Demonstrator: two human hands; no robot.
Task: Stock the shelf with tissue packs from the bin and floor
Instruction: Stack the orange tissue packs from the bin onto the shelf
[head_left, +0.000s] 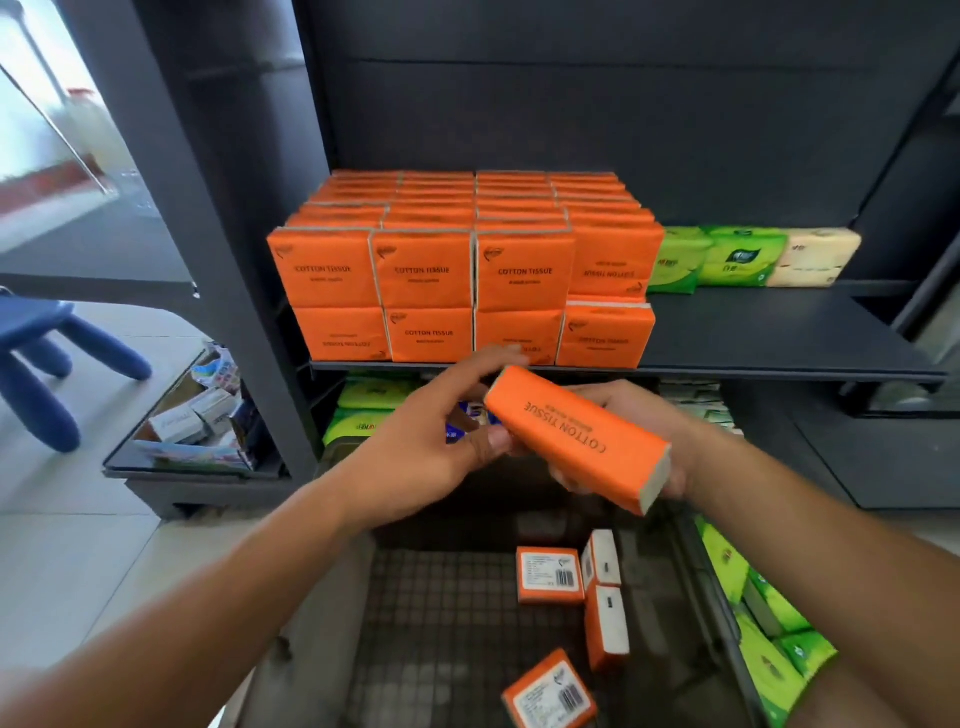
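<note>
Presently both hands are on one orange tissue pack (576, 439), held in the air below the front edge of the shelf (779, 343) and above the bin (441, 597).

- Left hand (431, 441): thumb and fingers pinch the far end of the pack.
- Right hand (649, 415): under the pack, fingers curled round its underside. It is mostly hidden by the pack.
- Pack orientation: long axis runs from far-left to near-right, tilted, with the printed face up and the pale end toward the camera.

Surroundings:
- Orange stack (426, 270) fills the left part of the shelf, two tiers high, four columns across and several rows deep. The held pack sits just in front of its lower tier and touches none of it.
- Right of the stack, at the back of the shelf, is a row of green packs (722, 257), then a cream pack (815, 257).
- Dark shelf board shows in front of that row.
- Lower level behind the hands: more green packs (363, 410). Blue-wrapped items are partly hidden by the left hand.
- The bin has a mesh floor with four loose orange packs (550, 574) lying at mixed angles, some barcode side up.
- Floor right of the bin: a cluster of green packs (769, 623) against the bin wall.
- Far left: a blue stool (47, 364) and a low tray (192, 415) of small boxes.
</note>
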